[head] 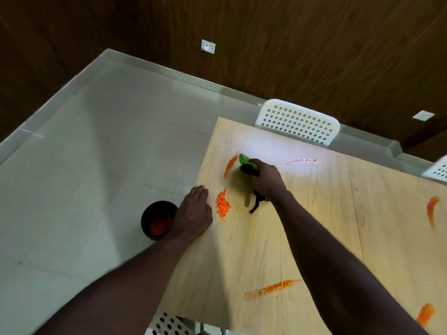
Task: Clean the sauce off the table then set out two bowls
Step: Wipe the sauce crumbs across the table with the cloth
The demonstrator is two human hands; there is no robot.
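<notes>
Cloth (pixel 245 159) juts from grip of right hand (pixel 266 180), beside sauce streak (pixel 231 163).

No legible text, label, brand, number or sign anywhere; none on the table (pixel 314 226); none on the wall plate (pixel 208 46); none on the chair (pixel 297 122).
</notes>
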